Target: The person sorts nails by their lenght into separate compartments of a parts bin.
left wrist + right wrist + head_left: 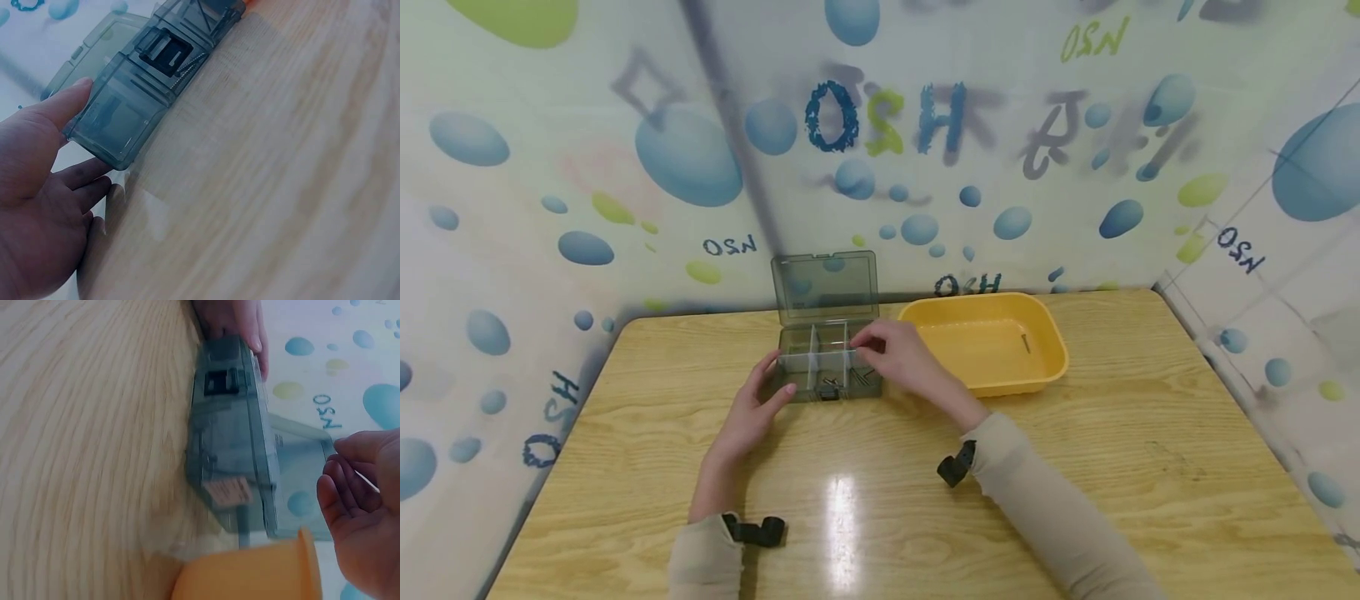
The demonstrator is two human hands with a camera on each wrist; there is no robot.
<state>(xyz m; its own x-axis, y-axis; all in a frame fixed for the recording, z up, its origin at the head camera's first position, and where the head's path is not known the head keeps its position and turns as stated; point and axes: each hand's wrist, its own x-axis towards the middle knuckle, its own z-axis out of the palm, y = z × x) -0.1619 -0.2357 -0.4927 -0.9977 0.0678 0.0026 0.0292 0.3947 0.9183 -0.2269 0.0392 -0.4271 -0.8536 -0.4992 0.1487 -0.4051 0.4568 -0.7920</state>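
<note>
A translucent grey compartment box [795, 396] stands on the table with its hinged lid [826, 287] raised. Small screws lie in its front middle and front right compartments. My left hand [756, 413] grips the box's left end; in the left wrist view, the thumb lies at the rim and other fingers reach by the lower edge. Above the box's right side, my right hand [898, 354] has its fingers bent and fingertips close together over the back compartments. Whether the right fingertips hold something small cannot be seen. Its curled fingers [340, 487] show beside the lid in the right wrist view.
Right of the box sits a yellow tray [1058, 367] with one screw [1026, 343] inside, close to the right forearm. A patterned wall [925, 258] rises behind the wooden table [910, 517]. A label [227, 492] is on the box's side.
</note>
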